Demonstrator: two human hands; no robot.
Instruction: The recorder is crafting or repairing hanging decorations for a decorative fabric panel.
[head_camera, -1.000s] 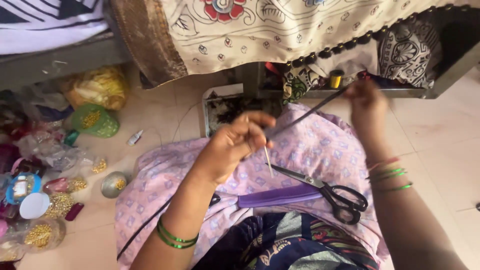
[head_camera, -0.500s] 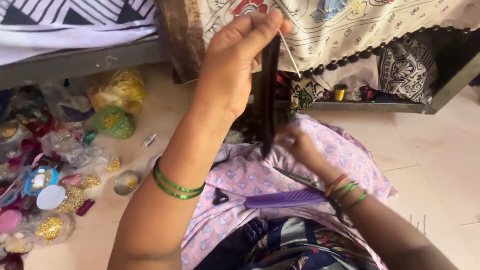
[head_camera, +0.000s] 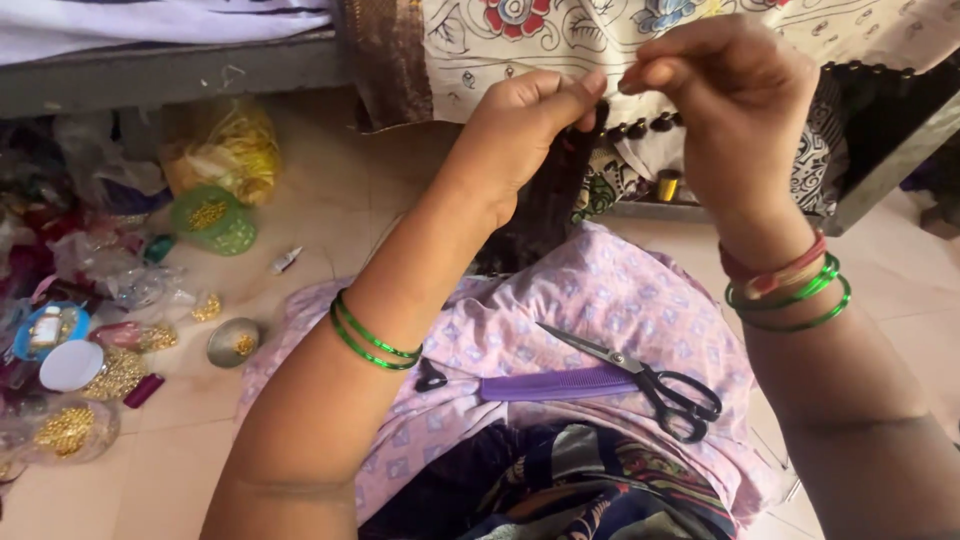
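Tiled floor (head_camera: 330, 200) | right hand (head_camera: 735, 100) risen beside left hand (head_camera: 525, 120) | fingers pinched on dark strand (head_camera: 545, 210)

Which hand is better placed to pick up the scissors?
Right, probably. The scissors lie on the lap below the right hand; the left hand pinches the dark strand and sits farther away.

Clear bead-filled plastic packets (head_camera: 120, 290) and round lidded containers (head_camera: 68, 365) on the floor, far left
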